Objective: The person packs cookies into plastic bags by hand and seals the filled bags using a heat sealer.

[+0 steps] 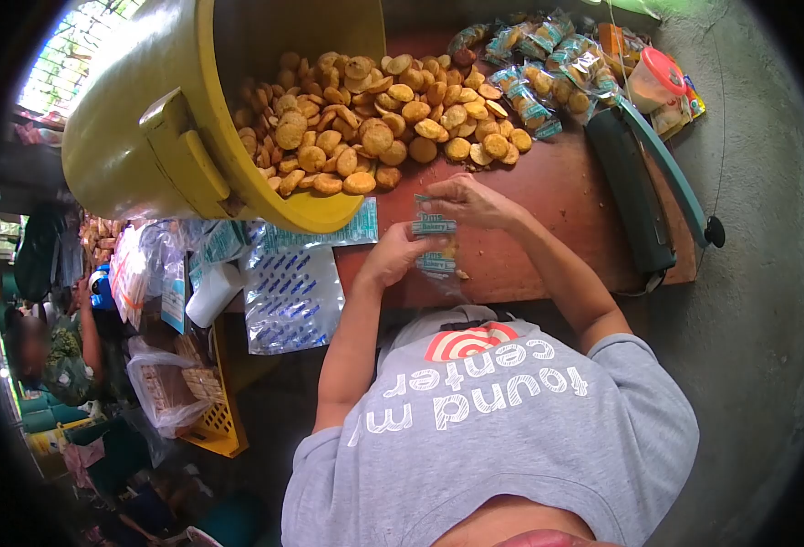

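Left hand [400, 252] is closed round a printed clear packet [435, 263], thumb and fingers pinching it; right hand [471, 201] is partly curled, fingertips at the packet's top end. Packet is above the near edge of the red-brown surface [529, 219], just below the biscuit pile [374, 118] spilling from the tipped yellow tub [137, 118].

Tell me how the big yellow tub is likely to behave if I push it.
The yellow tub lies on its side with a rounded wall, so it may rock or roll. Biscuits heaped in its mouth would probably slide and spill, and could make that end feel heavier. Its thick rim suggests stiffness.
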`<state>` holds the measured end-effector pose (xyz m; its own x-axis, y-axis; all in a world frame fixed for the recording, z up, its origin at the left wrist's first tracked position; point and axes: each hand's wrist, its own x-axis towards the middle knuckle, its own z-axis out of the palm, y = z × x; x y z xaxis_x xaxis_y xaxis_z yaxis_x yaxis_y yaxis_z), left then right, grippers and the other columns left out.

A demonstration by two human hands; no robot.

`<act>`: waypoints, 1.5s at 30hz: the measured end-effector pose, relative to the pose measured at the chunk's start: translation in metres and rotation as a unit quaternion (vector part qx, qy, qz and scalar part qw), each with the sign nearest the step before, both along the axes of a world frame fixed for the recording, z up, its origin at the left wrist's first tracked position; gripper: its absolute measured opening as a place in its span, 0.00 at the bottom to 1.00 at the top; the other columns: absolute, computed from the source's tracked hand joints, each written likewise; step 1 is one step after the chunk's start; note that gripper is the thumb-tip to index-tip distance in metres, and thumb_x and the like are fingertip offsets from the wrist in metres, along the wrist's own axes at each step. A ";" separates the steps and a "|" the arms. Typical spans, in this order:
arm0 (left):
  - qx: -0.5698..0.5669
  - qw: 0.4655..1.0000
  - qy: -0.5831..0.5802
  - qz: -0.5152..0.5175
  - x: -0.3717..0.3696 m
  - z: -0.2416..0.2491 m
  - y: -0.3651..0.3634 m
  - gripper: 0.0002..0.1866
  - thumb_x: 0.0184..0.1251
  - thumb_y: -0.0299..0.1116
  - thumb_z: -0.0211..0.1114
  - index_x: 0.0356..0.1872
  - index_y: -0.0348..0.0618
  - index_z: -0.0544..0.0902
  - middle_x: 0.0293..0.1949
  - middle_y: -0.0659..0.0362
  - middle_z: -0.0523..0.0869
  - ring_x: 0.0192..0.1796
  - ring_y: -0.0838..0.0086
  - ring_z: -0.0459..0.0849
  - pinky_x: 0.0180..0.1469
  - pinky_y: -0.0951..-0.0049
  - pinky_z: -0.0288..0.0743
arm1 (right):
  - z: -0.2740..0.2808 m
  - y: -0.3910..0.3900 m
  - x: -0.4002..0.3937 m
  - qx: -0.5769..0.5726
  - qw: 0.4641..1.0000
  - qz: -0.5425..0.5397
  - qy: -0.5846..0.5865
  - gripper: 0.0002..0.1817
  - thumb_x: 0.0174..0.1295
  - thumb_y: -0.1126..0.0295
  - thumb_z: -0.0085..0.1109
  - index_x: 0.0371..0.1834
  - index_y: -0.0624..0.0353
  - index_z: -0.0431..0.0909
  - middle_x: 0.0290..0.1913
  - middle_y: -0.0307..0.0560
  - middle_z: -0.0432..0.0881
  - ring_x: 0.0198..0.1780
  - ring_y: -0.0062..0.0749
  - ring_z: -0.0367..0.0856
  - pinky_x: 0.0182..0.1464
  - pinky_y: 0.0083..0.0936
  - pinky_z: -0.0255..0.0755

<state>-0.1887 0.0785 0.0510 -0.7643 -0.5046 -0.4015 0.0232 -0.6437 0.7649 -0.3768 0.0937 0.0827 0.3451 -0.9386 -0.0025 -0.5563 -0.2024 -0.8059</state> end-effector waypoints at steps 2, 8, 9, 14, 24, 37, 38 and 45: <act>-0.079 0.996 -0.040 -0.032 0.002 0.002 0.000 0.16 0.57 0.31 0.65 0.46 0.38 0.76 0.40 0.59 0.82 0.40 0.74 0.81 0.44 0.72 0.77 | 0.015 -0.011 0.000 0.116 0.980 -0.047 -0.153 0.16 0.56 0.62 0.58 0.44 0.58 0.77 0.36 0.48 0.80 0.44 0.33 0.76 0.48 0.28 0.67; 0.026 0.998 0.016 0.054 0.004 0.008 -0.004 0.17 0.56 0.26 0.65 0.47 0.37 0.75 0.42 0.56 0.82 0.44 0.71 0.81 0.49 0.70 0.74 | -0.035 -0.077 -0.023 -0.359 0.867 -0.251 0.236 0.16 0.48 0.70 0.59 0.43 0.54 0.76 0.35 0.46 0.80 0.36 0.36 0.79 0.39 0.32 0.72; 0.025 0.998 0.015 0.053 0.005 0.006 -0.004 0.17 0.56 0.26 0.65 0.47 0.37 0.75 0.42 0.56 0.82 0.44 0.71 0.81 0.49 0.70 0.74 | -0.037 -0.082 -0.026 -0.361 0.867 -0.252 0.236 0.16 0.48 0.70 0.59 0.43 0.54 0.76 0.35 0.46 0.80 0.36 0.36 0.79 0.39 0.32 0.72; -0.078 0.994 0.004 0.080 0.007 0.006 -0.009 0.18 0.52 0.23 0.67 0.46 0.37 0.76 0.42 0.55 0.83 0.45 0.73 0.81 0.50 0.72 0.74 | -0.007 -0.082 -0.042 -0.119 0.964 -0.235 -0.031 0.14 0.49 0.77 0.58 0.41 0.55 0.75 0.37 0.41 0.78 0.35 0.28 0.78 0.35 0.24 0.74; -0.133 0.987 -0.034 0.080 0.006 0.007 -0.012 0.18 0.49 0.25 0.70 0.43 0.38 0.78 0.38 0.59 0.84 0.40 0.77 0.82 0.46 0.77 0.75 | -0.020 -0.048 -0.043 0.271 0.766 -0.111 -0.572 0.21 0.56 0.67 0.59 0.53 0.57 0.68 0.47 0.41 0.73 0.45 0.26 0.76 0.43 0.28 0.76; -0.270 0.957 -0.094 0.053 0.000 0.016 -0.013 0.17 0.49 0.22 0.66 0.43 0.36 0.78 0.35 0.61 0.83 0.36 0.81 0.79 0.40 0.79 0.74 | 0.064 -0.046 -0.035 -0.025 0.999 0.001 -0.045 0.14 0.53 0.71 0.60 0.45 0.53 0.79 0.39 0.38 0.80 0.40 0.22 0.77 0.45 0.23 0.71; -0.268 0.959 -0.078 0.053 -0.001 0.017 -0.013 0.17 0.49 0.21 0.66 0.43 0.36 0.77 0.35 0.61 0.83 0.36 0.81 0.79 0.39 0.79 0.74 | 0.065 -0.045 -0.032 -0.012 0.999 0.008 -0.051 0.14 0.53 0.73 0.60 0.44 0.54 0.79 0.37 0.36 0.80 0.40 0.20 0.76 0.44 0.21 0.70; -0.345 0.934 -0.073 0.053 -0.003 0.014 -0.012 0.18 0.48 0.20 0.65 0.44 0.37 0.77 0.35 0.62 0.82 0.36 0.81 0.79 0.40 0.79 0.73 | 0.060 -0.047 -0.029 0.054 0.987 0.097 -0.113 0.10 0.54 0.74 0.59 0.41 0.57 0.78 0.36 0.36 0.79 0.39 0.18 0.75 0.43 0.19 0.70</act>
<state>-0.1913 0.0670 0.0649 -0.6586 -0.7510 -0.0487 -0.0778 0.0035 0.9970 -0.4057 0.0469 0.1422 0.5215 -0.8533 -0.0014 -0.3188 -0.1933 -0.9279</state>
